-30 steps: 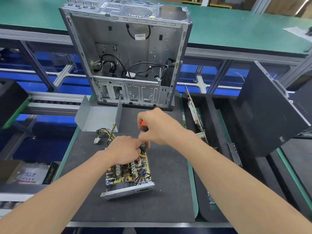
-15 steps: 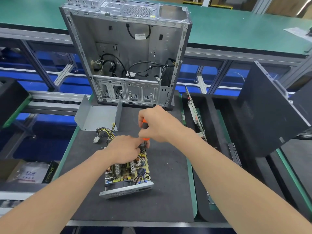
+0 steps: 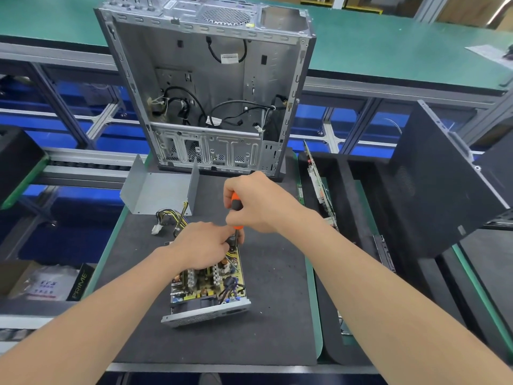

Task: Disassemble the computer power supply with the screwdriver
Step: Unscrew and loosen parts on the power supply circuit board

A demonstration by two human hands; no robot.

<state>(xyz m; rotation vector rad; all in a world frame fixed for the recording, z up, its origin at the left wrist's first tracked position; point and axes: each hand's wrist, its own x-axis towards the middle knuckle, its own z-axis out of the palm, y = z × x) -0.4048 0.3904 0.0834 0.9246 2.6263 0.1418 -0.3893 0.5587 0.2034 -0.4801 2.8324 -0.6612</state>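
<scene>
The opened power supply (image 3: pixel 206 290) lies on the black mat, its yellow circuit board exposed and its perforated metal end facing me. My right hand (image 3: pixel 259 202) grips the orange-and-black screwdriver (image 3: pixel 235 207), held upright with its shaft pointing down at the board's far end. My left hand (image 3: pixel 204 245) rests on the far part of the board, and its fingertips pinch the screwdriver shaft near the tip. The tip itself is hidden behind my fingers. The supply's yellow-and-black cable bundle (image 3: pixel 172 219) trails out behind my left hand.
The removed grey metal cover (image 3: pixel 158 190) lies at the mat's (image 3: pixel 277 301) far left. An empty computer case (image 3: pixel 211 87) stands upright behind it. Circuit cards (image 3: pixel 319 184) stand in a black foam rack to the right, beside a dark side panel (image 3: pixel 435 190).
My right hand has risen slightly and shifted a little along the screwdriver handle. The left hand and the power supply have stayed in place.
</scene>
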